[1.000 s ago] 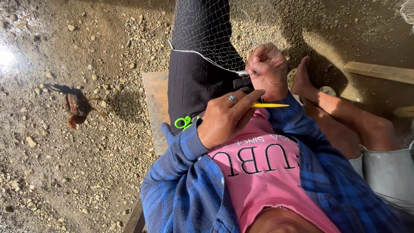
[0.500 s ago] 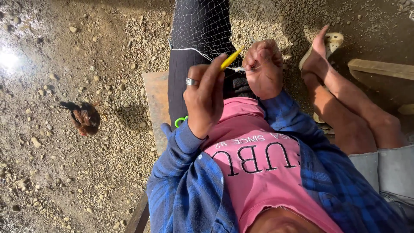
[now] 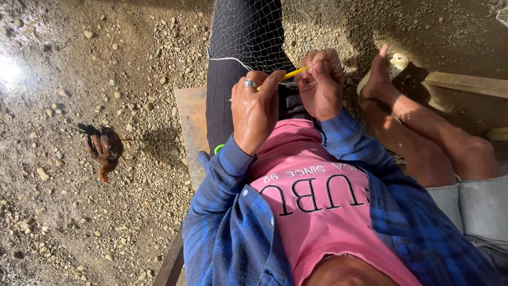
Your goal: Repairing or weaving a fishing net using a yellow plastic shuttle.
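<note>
Yellow plastic netting needle point(image 3: 292, 74) bridges my hands: ringed left hand point(image 3: 255, 111) pinches its end, right hand point(image 3: 321, 85) closed on fine white mesh net point(image 3: 248, 32).

- Light: hard, warm sunlight, low and from the left; overall bright with deep contrast.
- Glare: blown-out white patch on the pebbly brown dirt ground point(image 3: 10, 71) at the left edge.
- Shadows: top strip and right side dark; small reddish-brown chicken point(image 3: 106, 151) stands in shade.
- Focus: sharp centre; fine white mesh net point(image 3: 248, 32) crisp.
- Distortion: slight wide-angle stretch at the borders.
</note>
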